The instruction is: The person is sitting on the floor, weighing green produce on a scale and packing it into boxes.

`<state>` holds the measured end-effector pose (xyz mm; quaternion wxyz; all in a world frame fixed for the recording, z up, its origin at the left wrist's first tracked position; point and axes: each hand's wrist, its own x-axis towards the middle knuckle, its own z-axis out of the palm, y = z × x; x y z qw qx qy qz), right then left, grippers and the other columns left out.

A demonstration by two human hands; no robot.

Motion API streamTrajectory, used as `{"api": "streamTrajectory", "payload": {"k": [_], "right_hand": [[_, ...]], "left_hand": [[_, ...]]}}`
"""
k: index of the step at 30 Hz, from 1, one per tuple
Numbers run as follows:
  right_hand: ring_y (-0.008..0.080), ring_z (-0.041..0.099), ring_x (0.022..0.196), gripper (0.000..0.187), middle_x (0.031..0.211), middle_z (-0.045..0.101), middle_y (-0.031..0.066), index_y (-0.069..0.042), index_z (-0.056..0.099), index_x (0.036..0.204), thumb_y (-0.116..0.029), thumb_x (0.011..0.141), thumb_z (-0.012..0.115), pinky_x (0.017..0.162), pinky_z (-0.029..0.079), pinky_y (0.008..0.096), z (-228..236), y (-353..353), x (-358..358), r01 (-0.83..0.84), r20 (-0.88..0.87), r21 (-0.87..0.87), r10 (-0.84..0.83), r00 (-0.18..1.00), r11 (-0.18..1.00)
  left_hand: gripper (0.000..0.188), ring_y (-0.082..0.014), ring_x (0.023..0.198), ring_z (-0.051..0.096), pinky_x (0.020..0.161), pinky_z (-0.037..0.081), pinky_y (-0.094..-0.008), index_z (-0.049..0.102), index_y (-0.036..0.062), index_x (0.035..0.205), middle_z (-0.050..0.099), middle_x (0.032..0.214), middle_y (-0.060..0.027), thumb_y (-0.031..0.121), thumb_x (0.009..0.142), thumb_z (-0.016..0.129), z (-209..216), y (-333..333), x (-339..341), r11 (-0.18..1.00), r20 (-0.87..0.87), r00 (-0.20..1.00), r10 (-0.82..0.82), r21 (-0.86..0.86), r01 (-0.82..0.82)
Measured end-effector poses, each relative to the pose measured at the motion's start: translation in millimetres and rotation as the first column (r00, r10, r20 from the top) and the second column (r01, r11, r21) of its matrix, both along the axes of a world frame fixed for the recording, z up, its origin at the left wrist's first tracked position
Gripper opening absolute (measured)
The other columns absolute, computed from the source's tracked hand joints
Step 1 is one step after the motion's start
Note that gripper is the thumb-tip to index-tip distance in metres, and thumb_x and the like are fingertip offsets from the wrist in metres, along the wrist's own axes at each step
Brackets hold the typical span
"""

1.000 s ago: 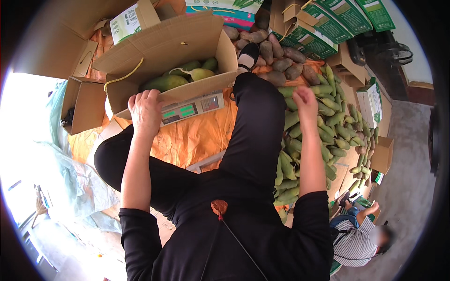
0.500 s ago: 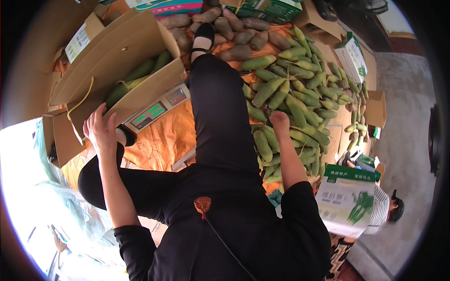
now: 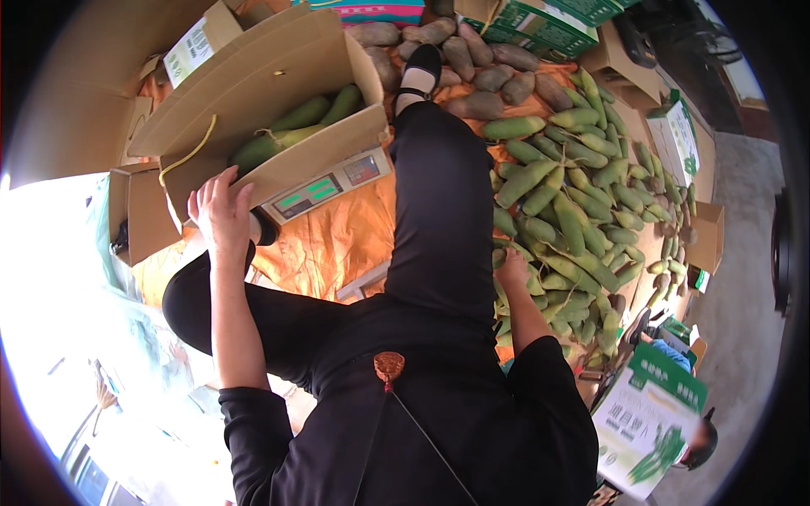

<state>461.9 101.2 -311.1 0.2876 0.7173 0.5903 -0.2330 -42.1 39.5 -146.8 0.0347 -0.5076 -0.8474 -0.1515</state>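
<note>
An opened cardboard box [image 3: 325, 156] with several green radishes [image 3: 302, 115] inside stands on a digital scale [image 3: 325, 191] at the left. Beside the box's near corner is my left hand [image 3: 221, 211], fingers apart, fingertips by the cardboard edge and nothing held. A big heap of green radishes [image 3: 576, 223] lies to the right of my outstretched leg. My right hand [image 3: 513, 274] is down at the heap's left edge, its fingers curled round the end of a green radish [image 3: 499, 255]; part of the fingers is hidden.
Brownish-purple roots [image 3: 477, 105] lie beyond my foot on an orange sheet [image 3: 337, 240]. Green-and-white cartons [image 3: 531, 25] stand at the back. At the lower right a person is partly behind a green-and-white carton [image 3: 645, 417]. A metal bar [image 3: 361, 282] lies near my knee.
My right hand has come nearer and leftward over the heap, down onto a radish at its edge. The whole view has shifted. My left hand stays by the box corner.
</note>
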Motion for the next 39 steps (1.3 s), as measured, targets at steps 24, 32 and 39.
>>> {"api": "streamTrajectory", "payload": {"k": [24, 32, 39], "right_hand": [[0.0201, 0.051, 0.107, 0.061, 0.117, 0.05, 0.0145, 0.005, 0.038, 0.124, 0.003, 0.072, 0.07, 0.093, 0.04, 0.0306, 177.4, 111.0, -68.8, 0.559, -0.846, 0.516, 0.285, 0.451, 0.649], [0.0203, 0.053, 0.104, 0.054, 0.115, 0.052, 0.0129, 0.004, 0.041, 0.119, 0.002, 0.073, 0.07, 0.094, 0.04, 0.0341, 296.3, 151.3, -195.6, 0.624, -0.783, 0.458, 0.619, -0.054, 0.634], [0.0177, 0.055, 0.1, 0.053, 0.109, 0.054, 0.0109, 0.003, 0.041, 0.116, 0.001, 0.072, 0.071, 0.088, 0.045, 0.031, 282.7, 132.1, -320.4, 0.372, -0.804, 0.133, 0.319, -0.502, 0.919]], "left_hand": [[0.026, -0.024, 0.104, 0.051, 0.102, 0.025, -0.0462, 0.062, 0.0098, 0.101, 0.059, 0.099, -0.0053, 0.02, 0.077, 0.064, 13.4, -8.6, 2.1, 1.0, 0.089, 0.996, 0.017, 0.02, -0.019], [0.027, -0.0245, 0.102, 0.052, 0.101, 0.026, -0.0463, 0.062, 0.0098, 0.101, 0.059, 0.099, -0.005, 0.019, 0.076, 0.066, 13.5, -9.9, 0.3, 0.998, 0.084, 0.996, -0.003, 0.065, -0.002], [0.027, -0.0244, 0.102, 0.052, 0.1, 0.027, -0.0458, 0.062, 0.0097, 0.1, 0.059, 0.099, -0.0048, 0.018, 0.075, 0.066, 12.5, -14.6, -1.9, 0.998, 0.095, 0.995, -0.001, 0.061, -0.005]]}}
